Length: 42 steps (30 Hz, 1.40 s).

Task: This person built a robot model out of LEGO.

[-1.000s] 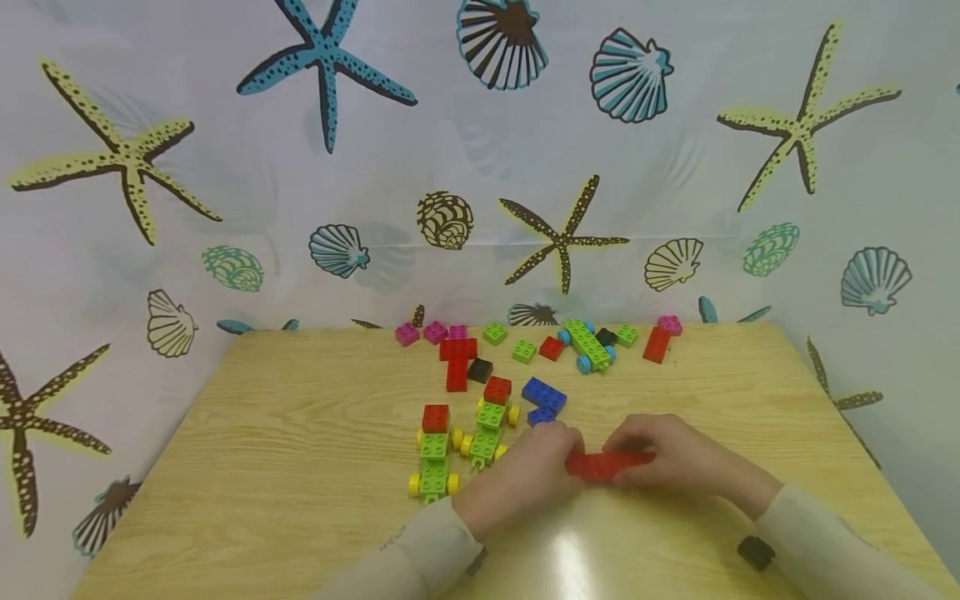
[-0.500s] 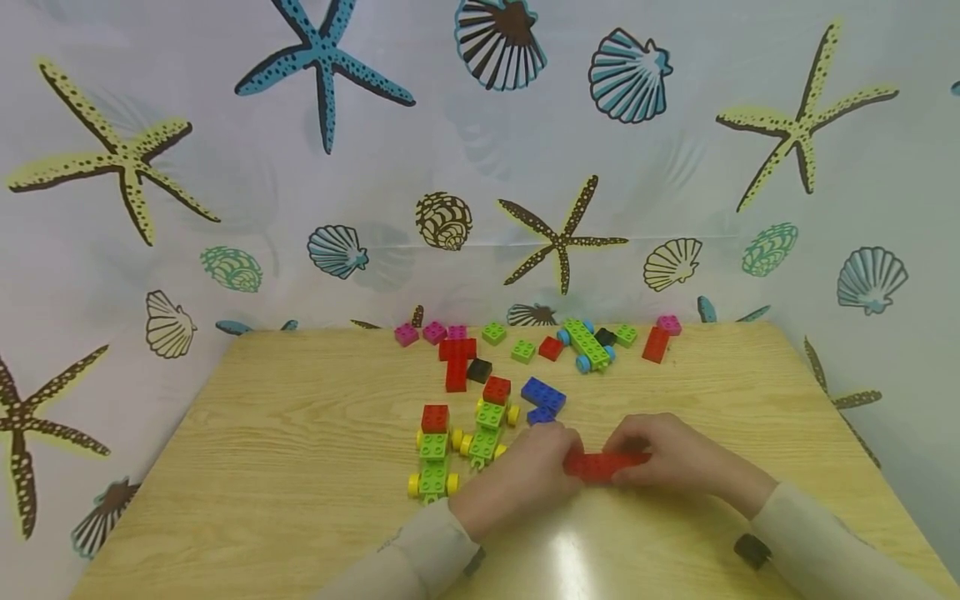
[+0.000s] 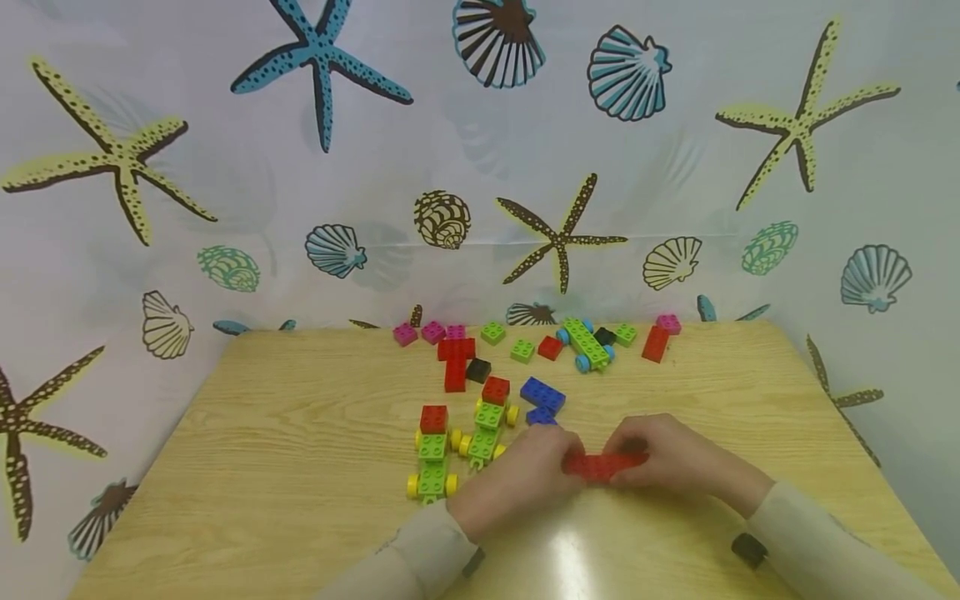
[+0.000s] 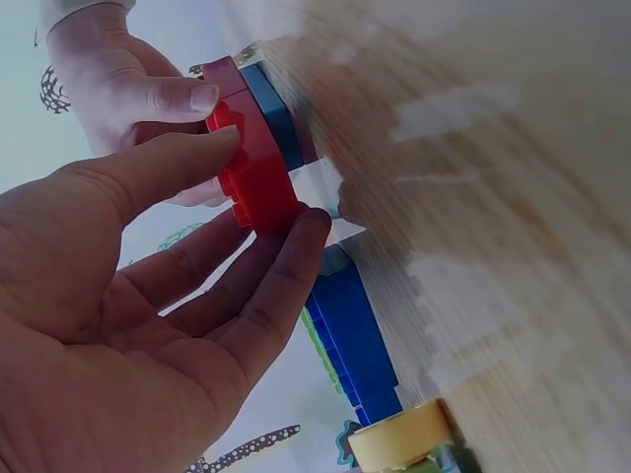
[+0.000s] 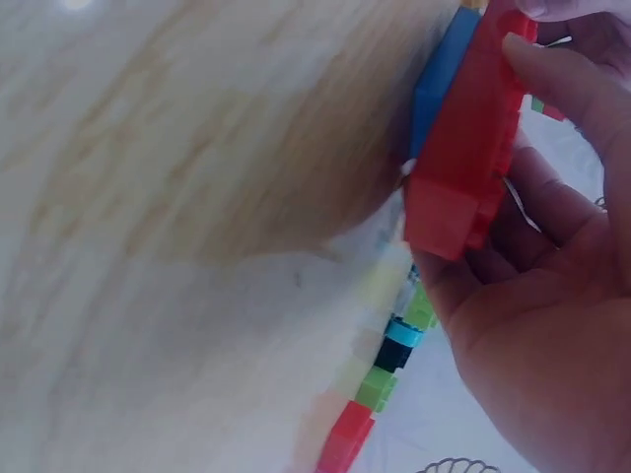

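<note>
At the front middle of the table, both hands hold red toy bricks (image 3: 600, 467) from opposite ends. My left hand (image 3: 528, 471) pinches the left end, thumb on the studded side and fingers below, as the left wrist view shows. The right hand (image 3: 675, 454) grips the other end between thumb and fingers. A seam near one end suggests two red bricks side by side. Under the red lies a blue piece (image 4: 273, 113), also visible in the right wrist view; whether it is joined to the red cannot be told.
Two green toy cars with yellow wheels, a nearer one (image 3: 432, 467) and a farther one (image 3: 487, 425), stand left of the hands. Blue bricks (image 3: 542, 393) lie just beyond. Along the back are a blue-wheeled green car (image 3: 587, 343), a red brick (image 3: 656, 343) and several small bricks.
</note>
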Available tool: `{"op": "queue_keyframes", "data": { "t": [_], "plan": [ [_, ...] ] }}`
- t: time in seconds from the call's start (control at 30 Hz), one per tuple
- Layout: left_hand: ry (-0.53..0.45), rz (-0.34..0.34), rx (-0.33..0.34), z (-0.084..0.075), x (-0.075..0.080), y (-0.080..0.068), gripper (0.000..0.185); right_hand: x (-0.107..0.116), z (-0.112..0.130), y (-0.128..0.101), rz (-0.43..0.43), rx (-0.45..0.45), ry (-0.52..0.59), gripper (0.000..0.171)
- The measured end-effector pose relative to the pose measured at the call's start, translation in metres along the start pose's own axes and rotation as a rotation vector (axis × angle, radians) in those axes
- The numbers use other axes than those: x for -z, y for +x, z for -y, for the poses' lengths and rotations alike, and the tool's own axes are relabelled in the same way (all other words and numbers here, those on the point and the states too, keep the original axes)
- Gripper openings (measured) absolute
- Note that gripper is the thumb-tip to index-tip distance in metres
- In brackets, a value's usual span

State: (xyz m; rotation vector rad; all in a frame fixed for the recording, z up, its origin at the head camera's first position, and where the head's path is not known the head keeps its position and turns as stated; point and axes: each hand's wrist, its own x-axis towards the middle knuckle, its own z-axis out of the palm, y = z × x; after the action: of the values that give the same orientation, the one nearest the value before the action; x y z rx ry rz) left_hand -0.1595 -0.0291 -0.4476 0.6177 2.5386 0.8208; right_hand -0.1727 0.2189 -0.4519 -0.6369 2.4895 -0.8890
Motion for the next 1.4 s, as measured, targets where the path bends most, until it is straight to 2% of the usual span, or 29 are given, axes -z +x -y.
{"op": "queue_keyframes", "data": {
  "t": [0.1,0.33,0.63,1.0,1.4],
  "plan": [
    [0.003,0.0,0.004,0.001,-0.001,0.0,0.017,0.001,-0.001,-0.001,0.002,0.027,-0.034,0.024],
    [0.062,-0.028,-0.012,0.002,-0.002,-0.003,0.031,0.008,-0.012,-0.012,-0.033,0.043,-0.11,0.04],
    [0.019,-0.031,-0.027,0.003,0.001,-0.002,0.017,0.013,-0.009,-0.017,-0.037,0.046,-0.063,0.022],
    [0.027,-0.043,-0.03,0.006,0.003,0.0,0.025,0.013,-0.012,-0.013,-0.047,0.035,-0.057,0.021],
    [0.016,-0.034,-0.024,0.006,0.002,0.002,0.018,0.012,-0.013,-0.014,-0.05,-0.001,-0.047,0.021]
  ]
}}
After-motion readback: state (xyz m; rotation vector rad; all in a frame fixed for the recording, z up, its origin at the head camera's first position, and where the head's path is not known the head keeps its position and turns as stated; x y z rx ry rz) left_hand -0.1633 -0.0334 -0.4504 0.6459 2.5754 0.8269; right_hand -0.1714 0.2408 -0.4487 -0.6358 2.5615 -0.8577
